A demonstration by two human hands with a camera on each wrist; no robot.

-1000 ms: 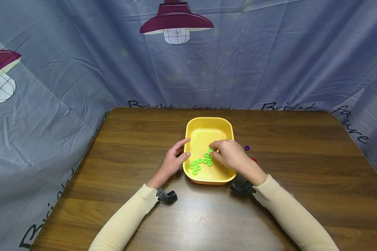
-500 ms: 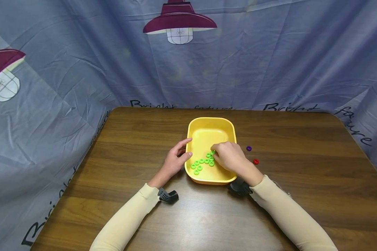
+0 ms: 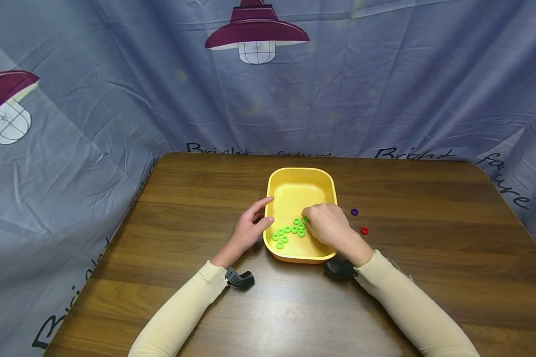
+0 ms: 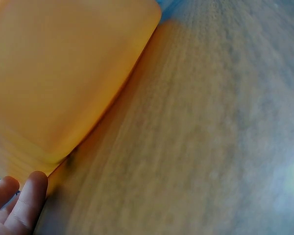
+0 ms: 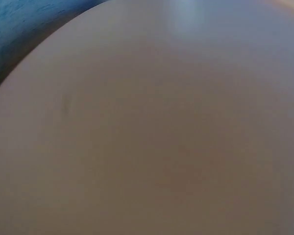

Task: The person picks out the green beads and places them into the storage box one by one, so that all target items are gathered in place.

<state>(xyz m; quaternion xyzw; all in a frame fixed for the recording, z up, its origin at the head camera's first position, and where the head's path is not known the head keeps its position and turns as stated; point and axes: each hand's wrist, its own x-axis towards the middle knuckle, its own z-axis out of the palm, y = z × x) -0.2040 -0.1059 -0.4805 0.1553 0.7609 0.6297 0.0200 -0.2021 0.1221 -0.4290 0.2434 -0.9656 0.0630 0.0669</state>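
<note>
A yellow plastic bin point(image 3: 300, 259) stands mid-table, with several small green rings point(image 3: 287, 229) on its floor in a bent, linked-looking row. My right hand point(image 3: 328, 225) reaches over the bin's right wall. Its thumb and forefinger pinch a green ring point(image 3: 304, 219) at the row's upper right end; the hand partly hides this ring. On the other side, my left hand point(image 3: 246, 230) rests against the left wall, thumb and forefinger tips just over the rim. In the left wrist view two of its fingertips point(image 4: 34, 182) lie at the bin's outer wall point(image 4: 73, 78).
Right of the bin, a purple ring point(image 3: 355, 212) and a red ring point(image 3: 364, 231) lie on the wooden table point(image 3: 196, 198). A blue-grey curtain point(image 3: 339, 89) hangs behind. A blurred pale surface point(image 5: 152, 127) fills most of the right wrist view.
My right hand has brought the pinched green ring slightly down toward the others, its fingers drawing closer together. The red ring has come into full sight. My left hand stays at the bin.
</note>
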